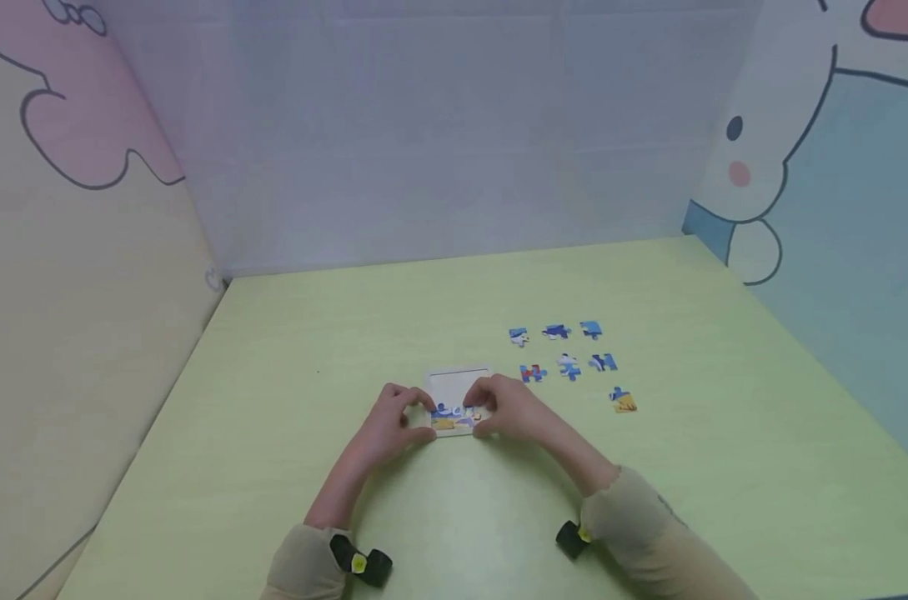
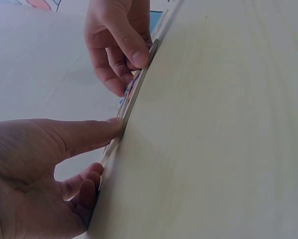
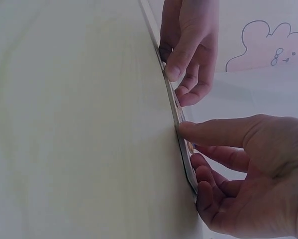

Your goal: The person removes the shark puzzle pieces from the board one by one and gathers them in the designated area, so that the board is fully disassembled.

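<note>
A small white puzzle tray [image 1: 459, 383] lies on the table, with picture pieces [image 1: 446, 422] along its near side and bare backing at its far side. My left hand [image 1: 389, 423] grips the tray's near left part, the thumb at the front edge and bent fingers over the left side. From the other side my right hand [image 1: 515, 408] holds the near right part, its thumb [image 3: 191, 130] on the front rim and the index finger bent over the pieces. Its fingertips partly cover the pieces there. Both wrist views show the tray nearly edge-on.
Several loose jigsaw pieces [image 1: 569, 367] lie spread out to the right of the tray. A red and blue piece [image 1: 532, 372] is close beside my right hand. One yellow and blue piece [image 1: 623, 401] sits nearest on the right. Walls with cartoon drawings border the pale green table [image 1: 273, 467].
</note>
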`<action>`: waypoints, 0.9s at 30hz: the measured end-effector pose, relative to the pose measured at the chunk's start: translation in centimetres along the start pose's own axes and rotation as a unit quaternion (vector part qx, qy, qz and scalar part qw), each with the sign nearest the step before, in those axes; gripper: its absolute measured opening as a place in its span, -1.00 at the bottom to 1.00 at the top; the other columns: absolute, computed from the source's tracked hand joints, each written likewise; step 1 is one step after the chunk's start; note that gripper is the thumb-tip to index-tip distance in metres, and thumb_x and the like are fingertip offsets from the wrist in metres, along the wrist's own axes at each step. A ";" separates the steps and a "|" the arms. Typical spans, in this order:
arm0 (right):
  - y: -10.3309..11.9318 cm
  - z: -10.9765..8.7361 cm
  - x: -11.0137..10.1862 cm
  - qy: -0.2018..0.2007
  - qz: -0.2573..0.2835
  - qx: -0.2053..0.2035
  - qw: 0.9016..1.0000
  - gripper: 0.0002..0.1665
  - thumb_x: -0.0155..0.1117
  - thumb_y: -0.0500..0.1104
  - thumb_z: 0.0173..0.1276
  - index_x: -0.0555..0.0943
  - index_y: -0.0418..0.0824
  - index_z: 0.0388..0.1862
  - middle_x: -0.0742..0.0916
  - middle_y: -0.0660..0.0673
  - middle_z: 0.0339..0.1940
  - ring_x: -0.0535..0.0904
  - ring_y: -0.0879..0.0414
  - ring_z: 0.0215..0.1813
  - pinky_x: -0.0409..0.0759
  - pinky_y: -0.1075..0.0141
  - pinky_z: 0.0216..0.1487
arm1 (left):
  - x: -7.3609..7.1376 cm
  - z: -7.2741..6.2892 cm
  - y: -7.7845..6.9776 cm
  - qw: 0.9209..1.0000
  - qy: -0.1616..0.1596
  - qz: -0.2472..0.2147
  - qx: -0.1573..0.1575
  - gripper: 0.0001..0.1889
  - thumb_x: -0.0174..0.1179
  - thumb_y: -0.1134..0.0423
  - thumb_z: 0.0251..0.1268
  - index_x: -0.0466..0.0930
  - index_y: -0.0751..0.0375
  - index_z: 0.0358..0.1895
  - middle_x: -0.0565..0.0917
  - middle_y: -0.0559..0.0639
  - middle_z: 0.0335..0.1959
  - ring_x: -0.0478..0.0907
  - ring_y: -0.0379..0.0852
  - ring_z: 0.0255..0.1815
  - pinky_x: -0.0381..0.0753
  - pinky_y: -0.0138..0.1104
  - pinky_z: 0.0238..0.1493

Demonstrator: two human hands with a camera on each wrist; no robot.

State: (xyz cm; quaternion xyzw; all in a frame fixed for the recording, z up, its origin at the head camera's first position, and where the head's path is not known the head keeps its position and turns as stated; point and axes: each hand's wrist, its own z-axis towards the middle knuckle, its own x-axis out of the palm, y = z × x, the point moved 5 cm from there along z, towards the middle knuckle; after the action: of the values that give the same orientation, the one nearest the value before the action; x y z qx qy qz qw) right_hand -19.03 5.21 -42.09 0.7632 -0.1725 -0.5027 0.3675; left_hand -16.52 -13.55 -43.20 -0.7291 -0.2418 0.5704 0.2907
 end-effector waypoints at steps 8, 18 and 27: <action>0.5 -0.2 -0.1 -0.003 -0.006 -0.003 1.000 -0.61 0.56 -0.31 0.00 0.68 -0.10 -0.16 0.67 0.02 -0.30 0.52 0.14 -0.23 0.51 0.30 -0.10 | -0.1 -0.1 -0.1 1.000 -0.003 -0.004 -0.005 -0.72 0.44 0.25 0.13 0.63 -0.07 -0.10 0.38 0.11 0.04 0.39 -0.01 -0.09 0.44 -0.24 -0.09; 0.7 -0.2 -0.1 0.006 -0.024 0.004 1.000 -0.59 0.53 -0.30 0.04 0.75 -0.10 -0.07 0.69 0.02 -0.35 0.50 0.14 -0.28 0.45 0.32 -0.19 | 0.0 0.0 -0.1 1.000 0.000 -0.002 0.003 -0.72 0.43 0.25 0.13 0.62 -0.07 -0.11 0.39 0.12 0.05 0.40 -0.01 -0.10 0.45 -0.23 -0.09; 1.0 0.0 -0.1 0.027 -0.026 -0.012 0.999 -0.58 0.50 -0.33 0.06 0.74 -0.12 -0.04 0.67 0.00 -0.35 0.49 0.12 -0.29 0.45 0.32 -0.24 | -0.1 0.1 -0.1 1.000 0.004 -0.001 -0.004 -0.72 0.44 0.25 0.12 0.62 -0.07 -0.12 0.38 0.11 0.03 0.39 -0.02 -0.11 0.43 -0.24 -0.10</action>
State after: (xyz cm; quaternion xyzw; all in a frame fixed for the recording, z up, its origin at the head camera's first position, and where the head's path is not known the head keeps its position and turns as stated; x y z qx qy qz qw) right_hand -19.01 4.63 -41.33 0.7764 -0.1369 -0.4933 0.3676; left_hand -16.61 -13.54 -43.05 -0.7322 -0.2439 0.5660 0.2898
